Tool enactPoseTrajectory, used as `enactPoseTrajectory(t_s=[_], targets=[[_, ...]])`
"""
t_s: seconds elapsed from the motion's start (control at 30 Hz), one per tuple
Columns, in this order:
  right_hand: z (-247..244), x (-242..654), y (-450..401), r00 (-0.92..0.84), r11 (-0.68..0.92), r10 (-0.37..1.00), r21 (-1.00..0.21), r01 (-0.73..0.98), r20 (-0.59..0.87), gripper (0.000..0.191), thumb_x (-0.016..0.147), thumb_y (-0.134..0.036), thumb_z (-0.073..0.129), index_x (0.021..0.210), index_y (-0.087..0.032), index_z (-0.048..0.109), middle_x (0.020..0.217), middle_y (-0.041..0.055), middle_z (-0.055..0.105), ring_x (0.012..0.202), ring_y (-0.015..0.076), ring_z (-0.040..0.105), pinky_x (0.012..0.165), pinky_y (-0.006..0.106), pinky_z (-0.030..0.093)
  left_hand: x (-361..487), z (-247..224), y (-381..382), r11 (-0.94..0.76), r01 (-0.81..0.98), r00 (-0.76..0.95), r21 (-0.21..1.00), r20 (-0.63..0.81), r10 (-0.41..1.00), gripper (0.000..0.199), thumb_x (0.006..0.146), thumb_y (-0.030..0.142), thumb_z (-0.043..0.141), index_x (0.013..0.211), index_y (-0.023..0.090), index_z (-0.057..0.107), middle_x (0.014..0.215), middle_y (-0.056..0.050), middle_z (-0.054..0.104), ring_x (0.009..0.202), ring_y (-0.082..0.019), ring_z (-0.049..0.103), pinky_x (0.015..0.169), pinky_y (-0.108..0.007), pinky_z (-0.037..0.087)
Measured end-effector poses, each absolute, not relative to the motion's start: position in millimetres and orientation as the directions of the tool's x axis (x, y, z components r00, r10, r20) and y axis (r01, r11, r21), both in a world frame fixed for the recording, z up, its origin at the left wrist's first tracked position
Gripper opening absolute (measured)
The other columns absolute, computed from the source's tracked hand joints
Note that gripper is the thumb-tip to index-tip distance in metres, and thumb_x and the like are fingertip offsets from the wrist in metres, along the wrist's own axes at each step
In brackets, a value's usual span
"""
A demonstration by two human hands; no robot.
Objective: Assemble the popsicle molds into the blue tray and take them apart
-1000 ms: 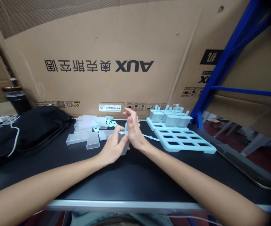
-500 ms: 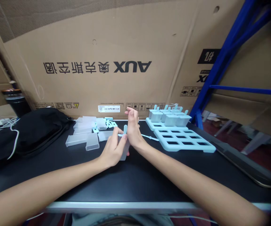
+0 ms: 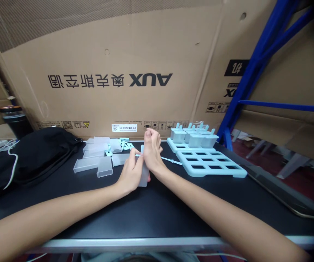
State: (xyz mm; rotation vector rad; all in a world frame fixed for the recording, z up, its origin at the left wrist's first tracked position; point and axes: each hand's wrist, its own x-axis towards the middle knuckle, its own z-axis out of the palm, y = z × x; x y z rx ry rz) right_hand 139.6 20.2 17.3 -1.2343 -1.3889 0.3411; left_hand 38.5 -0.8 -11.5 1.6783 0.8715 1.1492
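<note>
My left hand (image 3: pixel 131 173) is closed on a frosted popsicle mold (image 3: pixel 144 176) with a light blue stick, held upright above the black table. My right hand (image 3: pixel 153 151) presses its palm against the mold's right side and stick, fingers raised and partly curled. Left of my hands lie several loose clear molds (image 3: pixel 105 166) and a small pile of light blue stick pieces (image 3: pixel 125 144). To the right, a light blue rack (image 3: pixel 196 171) has rectangular slots, and several stick-topped molds (image 3: pixel 196 140) stand in the rack behind it.
A black bag (image 3: pixel 46 149) with a white cable sits at the left, beside a dark bottle (image 3: pixel 15 122). A big cardboard box (image 3: pixel 105 102) stands behind the table. Blue metal framing (image 3: pixel 251 85) rises at the right, and a light blue strap (image 3: pixel 172 160) lies near the rack.
My right palm has shifted left over the stick and the mold's top, against my left fingers. The whole view has moved slightly.
</note>
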Motion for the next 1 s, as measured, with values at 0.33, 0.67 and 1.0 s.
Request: enactPoseTrajectory(t_s=[0.33, 0.67, 1.0], targets=[[19.9, 151.8, 28.2, 0.32, 0.343, 0.813, -0.845, 0.411, 0.486, 0.065, 0.087, -0.077, 0.018, 0.121, -0.028, 0.043, 0.126, 0.0115, 0.047, 0.127, 0.0286, 0.035, 0.106, 0.057, 0.02, 55.8, -11.1, 4.5, -0.384, 0.055, 0.307, 0.922, 0.351, 0.885, 0.021, 0.099, 0.045, 0.033, 0.093, 0.025, 0.033, 0.052, 0.007, 0.056, 0.043, -0.017, 0.057, 0.046, -0.025, 0.044], [19.7, 152.6, 29.8, 0.328, 0.339, 0.817, -0.855, 0.392, 0.474, 0.067, 0.086, -0.078, 0.017, 0.118, -0.028, 0.046, 0.124, 0.0109, 0.05, 0.125, 0.0288, 0.038, 0.105, 0.056, 0.022, 54.3, -5.5, 2.4, -0.485, 0.103, 0.299, 0.868, 0.438, 0.848, 0.018, 0.1, 0.04, 0.034, 0.091, 0.024, 0.033, 0.051, 0.007, 0.057, 0.046, -0.017, 0.059, 0.049, -0.025, 0.045], [19.5, 152.8, 24.5, 0.313, 0.347, 0.839, -0.881, 0.322, 0.445, 0.066, 0.084, -0.08, 0.018, 0.115, -0.029, 0.048, 0.124, 0.01, 0.052, 0.124, 0.0284, 0.04, 0.105, 0.057, 0.021, 52.2, -6.3, 0.6, -0.576, 0.144, 0.32, 0.805, 0.513, 0.797, 0.015, 0.1, 0.036, 0.034, 0.092, 0.023, 0.032, 0.053, 0.007, 0.056, 0.048, -0.016, 0.059, 0.052, -0.026, 0.045]])
